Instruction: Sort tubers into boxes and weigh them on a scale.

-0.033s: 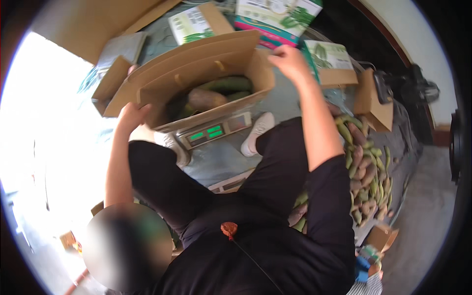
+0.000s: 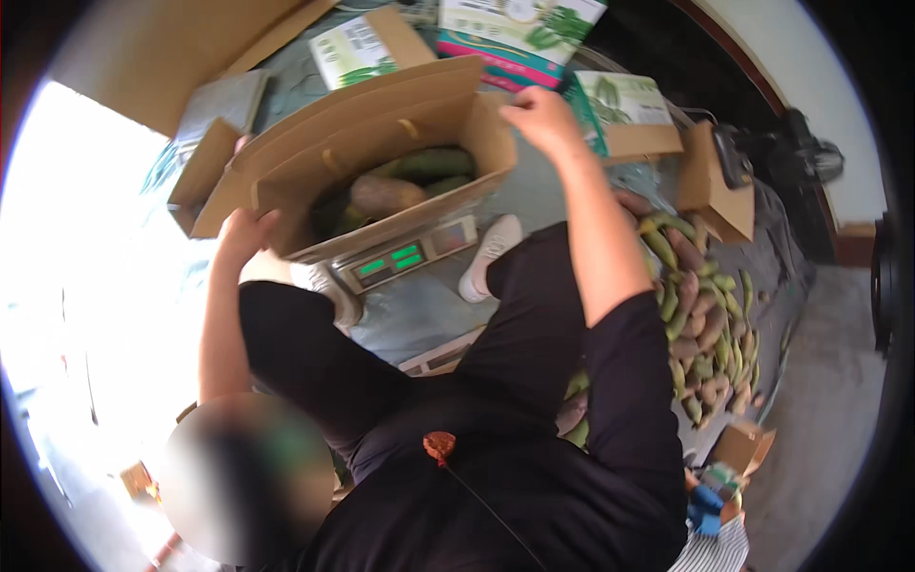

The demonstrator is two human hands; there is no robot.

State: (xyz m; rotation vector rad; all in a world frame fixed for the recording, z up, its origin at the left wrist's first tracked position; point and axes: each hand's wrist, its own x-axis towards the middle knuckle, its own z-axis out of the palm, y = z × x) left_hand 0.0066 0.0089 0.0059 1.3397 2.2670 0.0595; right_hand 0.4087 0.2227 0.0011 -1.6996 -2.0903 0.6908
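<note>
An open brown cardboard box [image 2: 381, 229] stands on a digital scale [image 2: 405, 259] with a lit green display, between my feet. Inside lie several long vegetables: thick green ones [image 2: 434, 167] and a brownish one [image 2: 384, 195]. At the near left corner, my left hand [image 2: 248, 234] is closed on the box's edge, fingers bent. Over at the right end, my right hand [image 2: 545, 119] pinches the top edge of the box's side flap. The tall far flap stands upright.
Printed white and green cartons [image 2: 524, 38] are at the back. A heap of green and brown vegetables [image 2: 710, 334] covers a dark sheet at my right. An open carton [image 2: 715, 191] and a black device [image 2: 805, 157] stand beyond it. A blurred round patch hides the lower left.
The whole view has shifted slightly, so things sit a little further left. Both hands stay at the box's two ends.
</note>
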